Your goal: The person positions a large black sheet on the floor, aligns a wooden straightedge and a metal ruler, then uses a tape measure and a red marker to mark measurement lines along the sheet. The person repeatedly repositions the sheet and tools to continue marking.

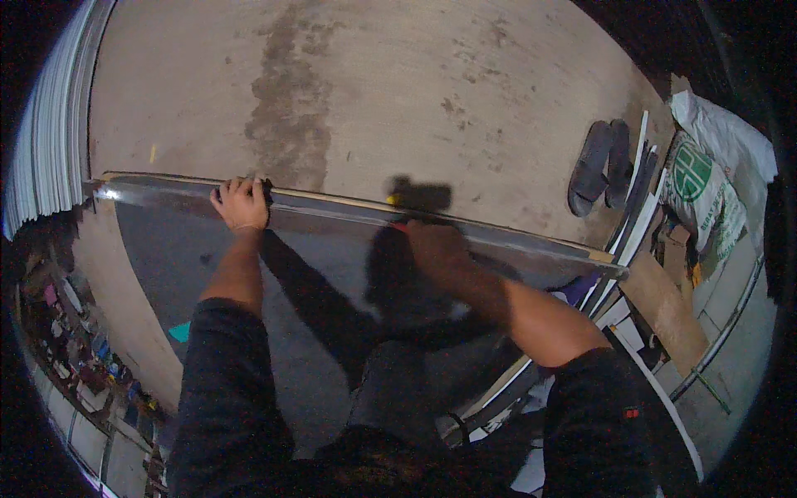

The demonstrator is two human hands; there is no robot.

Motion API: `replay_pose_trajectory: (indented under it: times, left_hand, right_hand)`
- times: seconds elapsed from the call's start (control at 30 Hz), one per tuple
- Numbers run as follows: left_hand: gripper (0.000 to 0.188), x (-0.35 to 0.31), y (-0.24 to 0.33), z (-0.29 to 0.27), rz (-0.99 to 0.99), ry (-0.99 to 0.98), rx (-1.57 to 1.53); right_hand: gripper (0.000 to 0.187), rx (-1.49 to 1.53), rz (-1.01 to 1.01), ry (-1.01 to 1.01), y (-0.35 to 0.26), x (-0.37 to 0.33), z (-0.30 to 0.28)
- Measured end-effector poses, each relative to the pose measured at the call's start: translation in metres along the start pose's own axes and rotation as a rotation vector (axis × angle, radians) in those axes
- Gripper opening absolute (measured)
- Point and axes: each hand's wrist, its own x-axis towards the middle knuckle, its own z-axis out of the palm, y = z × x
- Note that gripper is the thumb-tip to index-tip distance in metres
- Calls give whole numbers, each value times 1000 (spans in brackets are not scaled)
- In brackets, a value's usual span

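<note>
A long dark panel [332, 217] with a narrow pale, wood-coloured edge stands across in front of me, from the far left to the right. My left hand [241, 205] is closed over its upper edge, left of the middle, with a small dark thing beside the fingers. Right of the middle, my right hand [437, 251] is closed at the panel, in shadow and somewhat blurred. A bit of red shows by its fingers, but what it holds is not clear. Just beyond the edge is a blurred dark shape [422, 196] with a yellow spot.
Stained concrete floor [374, 108] lies beyond the panel. Dark slippers [591, 170] and white sacks [706, 183] sit at the right, near long strips [639, 207] and a brown board [664, 311]. Stacked pale sheets [58, 116] stand far left, with clutter [91, 357] below.
</note>
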Motion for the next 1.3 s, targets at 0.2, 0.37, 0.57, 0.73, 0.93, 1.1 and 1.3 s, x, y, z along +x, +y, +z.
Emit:
replay_pose_trajectory:
  times: [0.2,0.37,0.57,0.73,0.93,1.1,1.3]
  left_hand:
    - [33,-2,-5,10,-7,38,12]
    - [36,-8,-34,36,63,62,88]
    - [39,-6,-73,63,203,86,108]
    - [41,-1,-105,86,239,116,161]
    - [44,17,-138,105,35,-80,-48]
    - [36,13,-173,121,208,64,44]
    - [37,42,-232,110,137,-120,35]
  right_hand:
    - [22,-3,4,-118,71,-32,7]
    - [26,-56,76,-221,129,-53,17]
    - [27,11,124,-173,202,-76,51]
    - [29,-27,72,-118,273,-108,68]
    - [32,-168,212,-278,339,-150,54]
    - [27,-189,231,-257,396,-173,63]
    - [28,-234,254,-254,453,-189,83]
